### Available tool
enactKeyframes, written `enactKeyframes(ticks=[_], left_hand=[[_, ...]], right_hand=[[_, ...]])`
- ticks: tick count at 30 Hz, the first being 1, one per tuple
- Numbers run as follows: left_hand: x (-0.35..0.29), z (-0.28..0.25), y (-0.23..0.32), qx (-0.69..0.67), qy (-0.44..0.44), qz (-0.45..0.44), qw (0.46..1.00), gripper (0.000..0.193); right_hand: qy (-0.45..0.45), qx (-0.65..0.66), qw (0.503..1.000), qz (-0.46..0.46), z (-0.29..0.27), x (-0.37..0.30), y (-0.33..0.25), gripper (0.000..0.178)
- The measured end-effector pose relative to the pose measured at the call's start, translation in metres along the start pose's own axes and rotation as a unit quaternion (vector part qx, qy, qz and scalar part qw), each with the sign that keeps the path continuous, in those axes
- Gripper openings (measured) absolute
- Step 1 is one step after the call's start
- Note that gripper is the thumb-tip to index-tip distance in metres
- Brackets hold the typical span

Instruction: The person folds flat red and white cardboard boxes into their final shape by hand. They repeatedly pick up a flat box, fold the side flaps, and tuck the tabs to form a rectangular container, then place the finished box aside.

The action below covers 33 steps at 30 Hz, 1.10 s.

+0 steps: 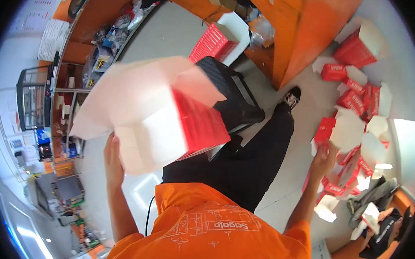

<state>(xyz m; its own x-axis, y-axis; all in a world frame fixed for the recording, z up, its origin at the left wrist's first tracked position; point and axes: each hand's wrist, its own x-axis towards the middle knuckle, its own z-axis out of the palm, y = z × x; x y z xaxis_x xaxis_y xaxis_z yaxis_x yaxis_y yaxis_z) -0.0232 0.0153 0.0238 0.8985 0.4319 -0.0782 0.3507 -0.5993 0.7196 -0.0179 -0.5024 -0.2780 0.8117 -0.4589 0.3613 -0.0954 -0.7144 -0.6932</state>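
Observation:
A large red-and-white cardboard carton [203, 127] hangs tilted in front of me, its white flaps spread open and blurred by motion. My left hand [114, 157] grips the edge of a white flap at its lower left, some fingers hidden behind the board. Off to the right, my right hand [324, 160] is held out with curled fingers. It overlaps a small red carton [325, 130] with white flaps; whether the fingers hold it or only pass in front of it, I cannot tell.
Several open red-and-white cartons [352, 102] lie heaped on the floor at right. Ahead are a black stool [239, 96], another carton [215, 41] and an orange wooden panel [301, 36]. Shelves [82, 57] with bagged parts line the left. Another person [383, 232] is at lower right.

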Motion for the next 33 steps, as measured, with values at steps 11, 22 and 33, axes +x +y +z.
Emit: enactKeyframes(ticks=[11, 22, 33], left_hand=[[0.016, 0.054, -0.005, -0.205, 0.091, 0.153, 0.962, 0.023], [0.023, 0.059, -0.013, -0.309, 0.101, 0.198, 0.925, 0.031], [-0.001, 0.002, 0.064, -0.192, 0.05, 0.49, 0.849, 0.031]], right_hand=[[-0.171, 0.136, 0.859, -0.464, -0.082, 0.017, -0.383, 0.039], [-0.268, 0.12, 0.766, -0.572, -0.008, 0.014, -0.454, 0.033], [-0.252, 0.108, 0.754, -0.597, -0.011, -0.015, -0.436, 0.025]])
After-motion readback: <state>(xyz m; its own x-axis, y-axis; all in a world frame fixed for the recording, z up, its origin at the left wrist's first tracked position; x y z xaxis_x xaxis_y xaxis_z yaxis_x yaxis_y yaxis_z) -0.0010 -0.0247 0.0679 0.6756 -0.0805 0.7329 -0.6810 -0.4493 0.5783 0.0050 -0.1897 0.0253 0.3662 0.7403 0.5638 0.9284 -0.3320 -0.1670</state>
